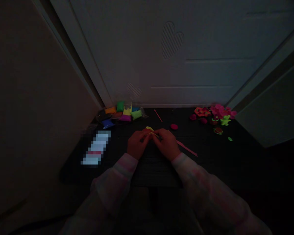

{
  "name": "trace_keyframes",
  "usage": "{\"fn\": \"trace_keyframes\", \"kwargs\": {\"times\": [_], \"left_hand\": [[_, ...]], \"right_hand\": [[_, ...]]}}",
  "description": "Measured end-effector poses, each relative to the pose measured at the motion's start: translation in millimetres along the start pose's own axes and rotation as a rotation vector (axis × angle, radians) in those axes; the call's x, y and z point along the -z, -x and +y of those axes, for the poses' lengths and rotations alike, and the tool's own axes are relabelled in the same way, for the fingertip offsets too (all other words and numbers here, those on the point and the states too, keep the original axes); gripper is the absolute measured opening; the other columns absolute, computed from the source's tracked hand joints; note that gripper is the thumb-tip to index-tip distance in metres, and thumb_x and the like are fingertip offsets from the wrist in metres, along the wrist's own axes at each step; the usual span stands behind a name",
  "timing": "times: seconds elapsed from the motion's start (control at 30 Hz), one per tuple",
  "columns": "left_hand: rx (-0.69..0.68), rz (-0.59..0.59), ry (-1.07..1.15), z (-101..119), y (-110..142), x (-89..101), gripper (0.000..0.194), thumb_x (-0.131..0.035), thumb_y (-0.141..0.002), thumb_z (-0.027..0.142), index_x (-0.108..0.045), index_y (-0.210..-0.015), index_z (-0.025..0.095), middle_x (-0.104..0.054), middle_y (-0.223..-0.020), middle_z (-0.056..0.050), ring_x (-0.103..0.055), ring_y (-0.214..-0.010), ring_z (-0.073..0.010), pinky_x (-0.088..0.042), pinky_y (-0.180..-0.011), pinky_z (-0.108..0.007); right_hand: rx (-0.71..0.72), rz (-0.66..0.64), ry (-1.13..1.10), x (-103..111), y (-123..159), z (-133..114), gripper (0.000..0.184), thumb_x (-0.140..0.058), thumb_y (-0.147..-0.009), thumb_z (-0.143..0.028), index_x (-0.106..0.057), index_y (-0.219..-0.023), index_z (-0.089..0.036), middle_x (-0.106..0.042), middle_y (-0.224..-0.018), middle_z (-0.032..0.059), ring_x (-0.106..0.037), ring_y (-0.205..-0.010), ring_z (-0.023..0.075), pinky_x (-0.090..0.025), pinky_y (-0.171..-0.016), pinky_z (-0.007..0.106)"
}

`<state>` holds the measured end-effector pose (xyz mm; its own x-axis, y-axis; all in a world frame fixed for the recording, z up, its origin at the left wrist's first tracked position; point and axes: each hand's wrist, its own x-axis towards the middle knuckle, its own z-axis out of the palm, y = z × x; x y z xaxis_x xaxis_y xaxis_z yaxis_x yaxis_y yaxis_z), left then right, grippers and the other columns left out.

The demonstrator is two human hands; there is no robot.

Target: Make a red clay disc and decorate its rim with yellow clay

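Note:
Close together over the dark table, my left hand (138, 143) and my right hand (167, 143) are both closed. Their fingertips pinch a thin yellow strip (151, 133), which looks like soft modelling clay; the dim light hides its full shape. Just beyond the fingers lies a small flat yellow piece (149, 128). A round magenta piece (173, 126) rests on the table past my right hand. Beside that hand, a flat pink tool (187, 148) lies slanted, one end hidden behind the hand. Farther back is a thin pink stick (158, 115).
Several coloured clay packets (125, 117) are heaped at the back left. A phone (96, 148) with a blurred, lit screen lies on the left. Pink flower shapes (220, 111), a yellow-green figure (225, 120) and a green piece (230, 139) are at the right. A white panel (142, 65) rises behind the table.

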<state>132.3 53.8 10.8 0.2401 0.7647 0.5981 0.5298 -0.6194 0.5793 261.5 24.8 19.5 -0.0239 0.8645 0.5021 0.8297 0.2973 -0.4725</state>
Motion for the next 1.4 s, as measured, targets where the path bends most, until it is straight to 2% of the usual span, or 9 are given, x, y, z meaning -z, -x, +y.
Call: {"fn": "trace_keyframes", "kwargs": {"times": [0.23,0.4,0.57,0.67,0.83,1.07,1.23,1.3,1.4], "left_hand": [[0.012,0.042,-0.025,0.2,1.1,-1.2,0.016,-0.051,-0.071,0.024,-0.06,-0.081,0.017,-0.062,-0.072,-0.001,-0.054,-0.062,-0.0088,-0.044,-0.058,-0.021],[-0.037,0.042,-0.011,-2.5,-0.6,-1.1,0.02,-0.053,-0.07,0.024,-0.059,-0.087,0.016,-0.063,-0.08,-0.003,-0.055,-0.07,-0.0112,-0.045,-0.064,-0.024],[-0.105,0.085,-0.029,-0.2,-2.6,-0.8,0.013,-0.051,-0.071,0.021,-0.059,-0.081,0.016,-0.063,-0.077,-0.003,-0.054,-0.072,-0.012,-0.044,-0.068,-0.026],[-0.127,0.112,-0.043,0.9,-2.7,-0.2,0.011,-0.052,-0.071,0.02,-0.059,-0.077,0.016,-0.062,-0.074,-0.002,-0.054,-0.07,-0.0116,-0.044,-0.067,-0.026],[-0.123,0.099,-0.037,0.3,-1.8,0.0,0.011,-0.052,-0.071,0.022,-0.059,-0.076,0.016,-0.061,-0.072,-0.002,-0.053,-0.07,-0.0114,-0.044,-0.066,-0.025],[0.093,-0.049,0.052,4.4,-1.2,9.0,0.016,-0.054,-0.068,0.027,-0.06,-0.08,0.018,-0.062,-0.074,0.0,-0.054,-0.063,-0.0097,-0.043,-0.058,-0.021],[0.251,-0.289,0.086,12.9,15.5,23.1,0.016,-0.054,-0.067,0.03,-0.061,-0.075,0.018,-0.063,-0.07,0.0,-0.055,-0.062,-0.0106,-0.044,-0.056,-0.022],[0.248,-0.372,0.063,15.4,24.4,25.5,0.014,-0.054,-0.067,0.029,-0.061,-0.073,0.018,-0.063,-0.07,0.0,-0.055,-0.065,-0.0118,-0.044,-0.06,-0.024],[0.166,-0.414,-0.031,15.3,34.1,24.5,0.011,-0.054,-0.067,0.027,-0.062,-0.069,0.019,-0.062,-0.074,-0.001,-0.054,-0.075,-0.0149,-0.042,-0.07,-0.031]], "right_hand": [[0.027,0.071,-0.092,-2.2,-1.6,-0.4,0.016,-0.044,-0.076,-0.024,-0.056,-0.085,-0.018,-0.061,-0.081,0.0031,-0.053,-0.076,0.0138,-0.038,-0.069,0.025],[0.026,0.06,-0.089,-2.3,-1.6,1.4,0.017,-0.044,-0.076,-0.024,-0.056,-0.085,-0.018,-0.061,-0.08,0.0035,-0.053,-0.075,0.0144,-0.039,-0.068,0.026],[0.013,0.043,-0.082,-2.2,-2.4,0.2,0.016,-0.044,-0.075,-0.025,-0.057,-0.082,-0.018,-0.061,-0.079,0.003,-0.053,-0.074,0.015,-0.038,-0.067,0.028],[0.032,0.064,-0.097,-1.3,-2.6,-0.5,0.017,-0.045,-0.075,-0.025,-0.056,-0.088,-0.019,-0.061,-0.084,0.0031,-0.053,-0.078,0.0149,-0.038,-0.069,0.028],[0.071,0.073,-0.101,-0.2,-2.6,0.9,0.016,-0.045,-0.076,-0.023,-0.056,-0.087,-0.019,-0.061,-0.084,0.0033,-0.053,-0.079,0.0147,-0.037,-0.07,0.028],[-0.011,0.033,-0.139,7.6,-0.2,-0.6,0.014,-0.047,-0.074,-0.025,-0.057,-0.08,-0.018,-0.061,-0.079,0.0036,-0.053,-0.076,0.0148,-0.038,-0.069,0.028],[-0.078,-0.177,-0.205,23.1,17.9,-4.6,0.012,-0.049,-0.073,-0.027,-0.058,-0.076,-0.019,-0.06,-0.073,0.0005,-0.053,-0.068,0.0121,-0.04,-0.063,0.025],[-0.089,-0.28,-0.183,26.1,26.3,-4.8,0.012,-0.05,-0.072,-0.026,-0.059,-0.075,-0.02,-0.06,-0.071,-0.0003,-0.053,-0.067,0.0118,-0.039,-0.062,0.025],[-0.071,-0.399,-0.117,25.6,34.4,-3.2,0.013,-0.048,-0.073,-0.026,-0.059,-0.076,-0.02,-0.06,-0.072,-0.0001,-0.053,-0.07,0.0128,-0.039,-0.065,0.027]]}}
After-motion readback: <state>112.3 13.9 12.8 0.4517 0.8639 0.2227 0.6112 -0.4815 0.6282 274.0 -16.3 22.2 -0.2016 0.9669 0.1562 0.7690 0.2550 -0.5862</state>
